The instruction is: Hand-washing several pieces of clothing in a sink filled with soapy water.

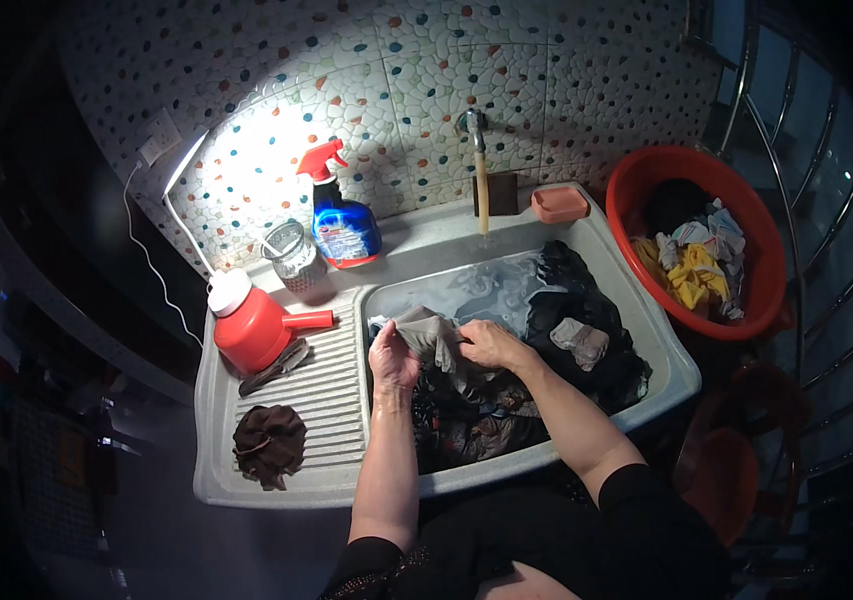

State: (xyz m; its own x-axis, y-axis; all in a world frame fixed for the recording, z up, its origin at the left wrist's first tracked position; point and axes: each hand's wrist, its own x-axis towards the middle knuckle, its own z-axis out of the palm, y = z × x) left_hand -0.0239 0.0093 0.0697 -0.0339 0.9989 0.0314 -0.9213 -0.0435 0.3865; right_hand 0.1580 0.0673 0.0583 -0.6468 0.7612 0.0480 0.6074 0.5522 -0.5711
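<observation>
A wet grey cloth [434,336] is stretched between my two hands above the basin of a laundry sink [640,330]. My left hand [393,360] pinches its left edge, while my right hand [494,345] grips the other side. Below lie soaked dark clothes [482,431], heaped in cloudy, sudsy water [464,289]. Black fabric [584,300] piles up on the right of the basin, with a small crumpled light grey cloth [580,343] on top. Water runs from a metal faucet [476,127] at the back.
Left of the basin, a ribbed washboard [336,382] bears a crumpled brown cloth [270,446], a brush [274,367] and a red container [250,326]. Behind stand a spray bottle [344,225], a glass jar [299,262] and a pink soap dish [559,205]. An orange-red tub [760,300] holds clothes.
</observation>
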